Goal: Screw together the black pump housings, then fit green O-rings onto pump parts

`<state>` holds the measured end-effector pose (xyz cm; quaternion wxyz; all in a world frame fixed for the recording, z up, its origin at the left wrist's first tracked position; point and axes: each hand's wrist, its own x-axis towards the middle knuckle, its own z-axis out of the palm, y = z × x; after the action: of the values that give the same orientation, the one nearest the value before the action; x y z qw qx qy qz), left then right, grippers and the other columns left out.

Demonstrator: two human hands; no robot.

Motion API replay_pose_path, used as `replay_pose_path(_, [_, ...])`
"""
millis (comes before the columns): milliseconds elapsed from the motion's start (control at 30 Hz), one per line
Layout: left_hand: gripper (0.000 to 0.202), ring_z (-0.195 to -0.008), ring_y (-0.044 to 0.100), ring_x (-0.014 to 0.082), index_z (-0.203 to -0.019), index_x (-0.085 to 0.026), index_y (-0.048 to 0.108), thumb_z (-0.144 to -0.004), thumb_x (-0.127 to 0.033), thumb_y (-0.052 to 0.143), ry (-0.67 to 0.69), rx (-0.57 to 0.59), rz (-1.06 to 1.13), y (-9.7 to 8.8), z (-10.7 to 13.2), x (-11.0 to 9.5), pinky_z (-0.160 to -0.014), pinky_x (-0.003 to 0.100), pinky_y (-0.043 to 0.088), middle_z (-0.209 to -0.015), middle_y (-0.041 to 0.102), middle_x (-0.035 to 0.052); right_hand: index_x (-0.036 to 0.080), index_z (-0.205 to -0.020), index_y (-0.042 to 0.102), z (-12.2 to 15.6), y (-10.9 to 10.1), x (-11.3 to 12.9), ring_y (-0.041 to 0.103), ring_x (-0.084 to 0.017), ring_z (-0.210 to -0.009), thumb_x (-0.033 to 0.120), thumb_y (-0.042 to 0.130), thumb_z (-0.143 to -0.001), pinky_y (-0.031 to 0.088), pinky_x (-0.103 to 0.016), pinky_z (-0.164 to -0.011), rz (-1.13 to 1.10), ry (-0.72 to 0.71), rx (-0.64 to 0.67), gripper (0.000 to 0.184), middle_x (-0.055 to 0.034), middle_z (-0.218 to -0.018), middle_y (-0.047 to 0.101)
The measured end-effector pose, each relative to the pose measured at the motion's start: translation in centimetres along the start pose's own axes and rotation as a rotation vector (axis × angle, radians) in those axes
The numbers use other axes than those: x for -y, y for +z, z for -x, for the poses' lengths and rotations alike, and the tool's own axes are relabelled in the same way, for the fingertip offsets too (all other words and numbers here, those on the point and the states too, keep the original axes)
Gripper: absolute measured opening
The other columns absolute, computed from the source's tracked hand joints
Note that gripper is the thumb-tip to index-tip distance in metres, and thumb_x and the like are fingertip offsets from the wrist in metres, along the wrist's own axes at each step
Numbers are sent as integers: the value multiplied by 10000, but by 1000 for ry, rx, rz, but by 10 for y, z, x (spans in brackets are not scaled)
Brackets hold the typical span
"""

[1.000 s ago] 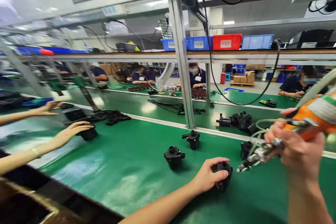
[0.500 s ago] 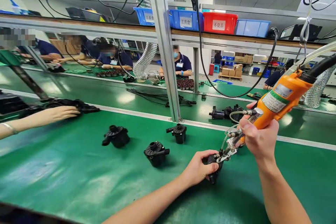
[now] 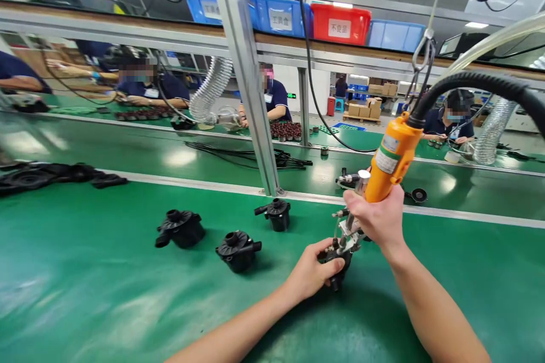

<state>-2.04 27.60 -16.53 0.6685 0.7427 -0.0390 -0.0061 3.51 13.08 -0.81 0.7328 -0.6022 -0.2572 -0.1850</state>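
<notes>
My left hand (image 3: 313, 272) is closed around a black pump (image 3: 340, 273) on the green work mat, its fingers covering much of the housing. In my right hand (image 3: 383, 215) is an orange electric screwdriver (image 3: 386, 159), held nearly upright. The metal tip assembly (image 3: 349, 236) at its lower end meets the top of the held pump; the exact contact point is hidden. To the left stand three more black pumps: one near the post (image 3: 277, 215), one in the middle (image 3: 238, 252) and one farther left (image 3: 181, 228).
An aluminium post (image 3: 244, 79) rises behind the mat's far edge. A spring-cable hook (image 3: 423, 51) suspends the screwdriver. Black parts (image 3: 51, 174) lie at the left, black cables (image 3: 272, 157) behind. Blue and red bins (image 3: 340, 25) line the shelf; several people sit beyond.
The screwdriver has swung from a strong slant to nearly upright over the held pump. Another person's hand at the left has gone from view. The camera view has shifted right.
</notes>
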Motion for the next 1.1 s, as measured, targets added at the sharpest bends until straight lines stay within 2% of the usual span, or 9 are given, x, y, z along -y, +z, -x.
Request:
replay_pose_path(133, [360,-753,533,178,-953,-165,682,-844,-507,710,80,-94,-151,4,2,5,-710,284,436,-777,597,-5,200,-907,529,-4,-3,-1,419,-93,-475,386,837,-661,406,-205,-416,-11,-10,-14,436,89,-596,464])
replay_pose_path(233, [335,-920,583,220,-966,-193,616,-832,-479,728,124,-229,-200,4,7,7,-817,310,451,-970,670,34,197,-980,555,-9,-15,7,429,-90,-477,371,833,-674,421,-207,-436,1,-41,-62,448,83,-634,502])
replay_pose_path(300, [349,-1052,598,239,-1042,-220,549,-845,-458,710,134,-163,-57,0,11,7,-900,330,465,-1168,683,63,193,-1005,576,-12,-27,14,460,-98,-493,347,839,-666,448,-212,-457,13,-85,-115,455,70,-651,528])
replay_pose_path(367, [396,-1096,598,232,-1139,-237,509,-864,-442,708,140,-3,74,-3,14,6,-942,340,467,-1257,666,74,185,-1011,596,-14,-38,22,486,-109,-502,336,844,-654,462,-216,-460,18,-127,-182,460,53,-659,549])
replay_pose_path(433, [504,-1062,595,221,-1231,-235,513,-844,-436,766,134,64,86,-3,17,6,-932,330,463,-1213,662,67,178,-1028,609,-14,-44,27,519,-126,-510,344,849,-656,473,-224,-454,10,-139,-204,473,38,-675,566])
replay_pose_path(567, [590,-1060,586,226,-1289,-209,582,-810,-440,837,92,-15,41,6,19,7,-930,318,456,-1181,650,63,180,-1106,608,-10,-46,25,529,-141,-484,352,842,-706,468,-233,-419,-40,-110,-136,495,40,-686,559])
replay_pose_path(867, [586,-997,613,213,-1254,-198,590,-790,-428,863,57,-19,87,13,20,0,-886,297,482,-1152,705,61,179,-1095,620,-9,-38,17,538,-142,-557,363,842,-693,476,-241,-487,-24,-64,-91,494,26,-720,568])
replay_pose_path(967, [558,-935,603,186,-1237,-198,588,-802,-419,858,55,0,104,12,20,0,-827,275,473,-1102,700,45,187,-1039,612,-5,-30,20,490,-121,-520,353,831,-684,445,-225,-457,5,-68,-83,448,36,-685,568])
replay_pose_path(1100, [532,-959,603,185,-1209,-194,599,-804,-414,864,76,-1,116,13,21,0,-857,275,474,-1117,691,42,199,-861,574,2,-18,17,429,-104,-505,348,811,-685,415,-223,-447,43,-72,-45,331,46,-625,515])
